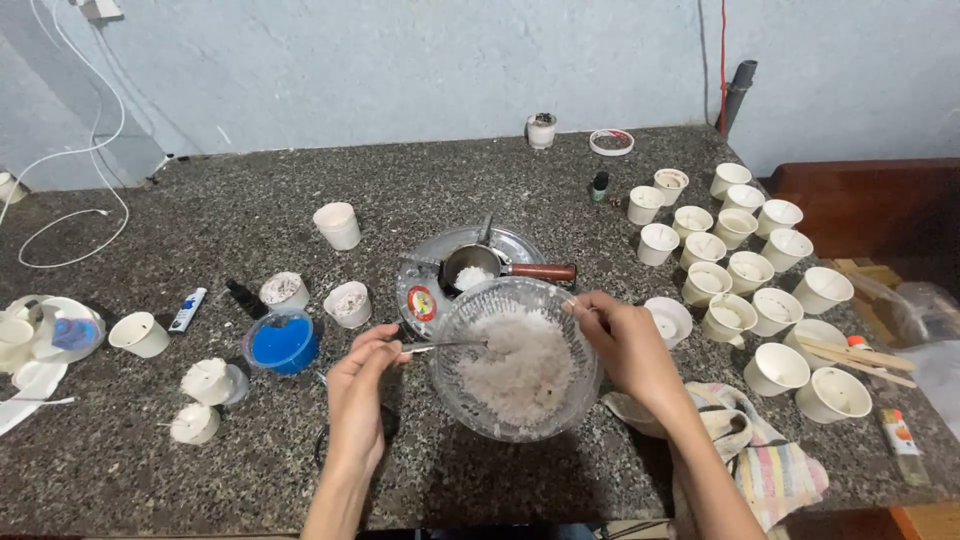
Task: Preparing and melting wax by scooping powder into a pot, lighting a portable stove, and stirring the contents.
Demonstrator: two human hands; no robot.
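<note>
A clear ribbed glass bowl (pixel 520 360) sits on the speckled granite counter (pixel 250 230), near its front edge, heaped with pale, flaky white wax-like shavings (pixel 515 365). The left hand (pixel 360 385) holds a thin metal spoon (pixel 445 345) in a narrow pinching grip; the spoon lies almost level, its long axis running left to right, working end pointing right into the flakes. The right hand (pixel 625 345) has its grip closed on the bowl's right rim. Just behind the bowl, a small steel pot (pixel 470 268) stands on a round metal tray (pixel 425 290), its brown wooden handle (pixel 543 271) pointing right. A blue-filled dish (pixel 282 342) lies left; white paper cups (pixel 745 265) cluster right.
</note>
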